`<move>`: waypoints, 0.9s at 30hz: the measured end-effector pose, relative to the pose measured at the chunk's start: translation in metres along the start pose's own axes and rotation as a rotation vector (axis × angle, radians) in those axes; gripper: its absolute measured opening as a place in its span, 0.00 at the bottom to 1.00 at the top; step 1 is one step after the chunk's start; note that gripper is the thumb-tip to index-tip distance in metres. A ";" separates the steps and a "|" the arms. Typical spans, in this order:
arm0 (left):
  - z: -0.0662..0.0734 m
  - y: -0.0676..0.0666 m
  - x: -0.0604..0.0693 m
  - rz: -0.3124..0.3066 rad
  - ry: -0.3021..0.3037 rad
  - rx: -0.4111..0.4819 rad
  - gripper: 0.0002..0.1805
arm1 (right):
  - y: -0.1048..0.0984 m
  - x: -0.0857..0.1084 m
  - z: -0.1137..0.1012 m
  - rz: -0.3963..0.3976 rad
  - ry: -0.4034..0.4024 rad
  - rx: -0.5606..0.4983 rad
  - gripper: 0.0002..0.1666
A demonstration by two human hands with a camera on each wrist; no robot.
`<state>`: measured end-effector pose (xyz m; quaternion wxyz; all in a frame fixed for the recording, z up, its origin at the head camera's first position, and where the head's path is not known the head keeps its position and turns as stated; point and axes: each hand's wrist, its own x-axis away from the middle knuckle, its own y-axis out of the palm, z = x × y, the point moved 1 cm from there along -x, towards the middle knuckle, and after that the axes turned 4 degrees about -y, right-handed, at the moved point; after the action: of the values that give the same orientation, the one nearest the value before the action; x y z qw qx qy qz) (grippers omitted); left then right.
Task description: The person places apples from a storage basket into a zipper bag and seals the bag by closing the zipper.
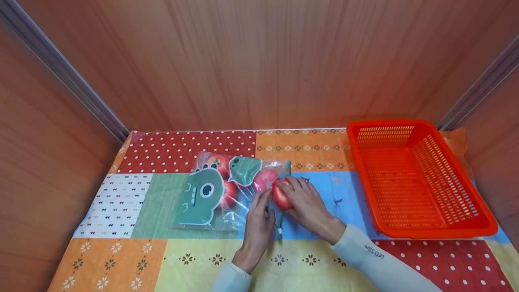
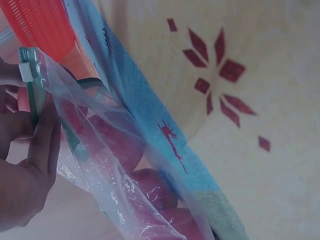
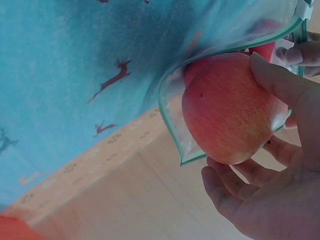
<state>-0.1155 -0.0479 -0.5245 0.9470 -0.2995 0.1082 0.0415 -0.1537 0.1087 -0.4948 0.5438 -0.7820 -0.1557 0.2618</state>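
A clear zip bag with a green cartoon print [image 1: 198, 198] lies on the cloth, several red apples [image 1: 229, 194] inside it. At its right-hand mouth, my right hand [image 1: 306, 202] grips a red apple [image 3: 230, 107] between thumb and fingers, the fruit partly within the green-edged opening. My left hand [image 1: 259, 223] pinches the bag's near edge; in the left wrist view its fingers [image 2: 42, 145] hold the green zip strip beside the white slider [image 2: 26, 72].
An orange-red plastic basket [image 1: 405, 182] stands on the right of the patchwork tablecloth [image 1: 121, 255]. Wood-look panels [image 1: 243, 65] rise behind and at both sides.
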 end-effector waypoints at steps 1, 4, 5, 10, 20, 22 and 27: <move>0.000 0.000 0.000 0.000 -0.001 0.002 0.36 | 0.002 -0.001 -0.001 0.000 0.003 -0.003 0.49; 0.001 -0.001 0.001 0.006 -0.001 0.008 0.36 | 0.007 -0.004 -0.003 0.009 0.004 -0.001 0.48; 0.001 -0.001 0.001 0.009 -0.001 0.007 0.36 | 0.009 -0.005 -0.004 0.014 0.002 0.002 0.47; 0.001 -0.002 0.001 0.016 -0.004 0.007 0.34 | 0.015 -0.009 -0.006 0.017 0.008 -0.003 0.45; 0.003 -0.002 0.001 0.039 0.007 -0.008 0.34 | 0.021 -0.012 -0.007 0.012 0.002 -0.025 0.43; 0.003 -0.002 0.001 0.047 0.009 -0.009 0.34 | 0.021 -0.012 -0.007 0.013 -0.002 -0.026 0.43; 0.004 -0.002 0.001 0.065 0.019 -0.010 0.34 | 0.023 -0.012 -0.008 0.006 -0.015 -0.021 0.46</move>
<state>-0.1135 -0.0469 -0.5204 0.9427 -0.3007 0.1265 0.0701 -0.1600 0.0881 -0.5117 0.5335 -0.7861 -0.1604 0.2676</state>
